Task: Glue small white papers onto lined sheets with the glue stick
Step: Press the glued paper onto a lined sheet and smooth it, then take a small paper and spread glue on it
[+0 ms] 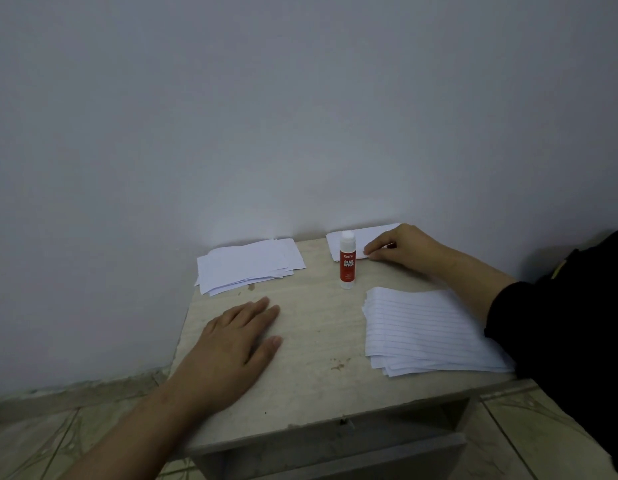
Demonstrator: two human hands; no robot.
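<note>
A red glue stick (347,260) with a white cap stands upright near the back of a small beige table (318,327). Behind it lies a pile of small white papers (359,237); my right hand (401,244) reaches over it and its fingertips pinch the pile's near edge. A stack of lined sheets (425,330) lies at the right front, partly under my right forearm. A second stack of paper sheets (248,265) sits at the back left. My left hand (231,344) rests flat on the bare tabletop, fingers straight.
The table stands against a plain grey wall (300,116). Its left edge and front edge drop to a tiled floor (58,441). An open compartment shows beneath the tabletop. My black sleeve (560,327) covers the table's right edge.
</note>
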